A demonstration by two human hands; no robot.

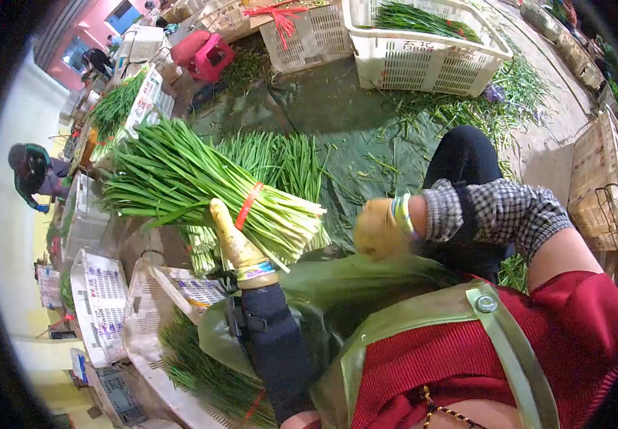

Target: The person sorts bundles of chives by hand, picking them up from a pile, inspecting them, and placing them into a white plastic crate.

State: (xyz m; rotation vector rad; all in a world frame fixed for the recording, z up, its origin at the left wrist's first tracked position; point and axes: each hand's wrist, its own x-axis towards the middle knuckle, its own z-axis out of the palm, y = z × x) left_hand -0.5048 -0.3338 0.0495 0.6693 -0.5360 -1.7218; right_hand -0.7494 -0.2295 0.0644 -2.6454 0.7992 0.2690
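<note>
Crates point(98, 300) of white plastic with slots stood at the left. Next came a fat bunch of long green stalks with pale ends point(173, 171), held up over the dark green floor sheet point(362, 121). The left hand point(236, 242), in a pale yellow glove, gripped this bunch near a thin red band point(250, 206) around the stalks. Holding it well likely meant a firm but gentle squeeze, so nothing slipped or got crushed, with the pale ends even. More green bunches point(273, 159) lay behind it. Farther right, the right hand point(382, 229), in a yellow glove, was apart from the bunch, too blurry to tell whether its grip was open or closed.
</note>
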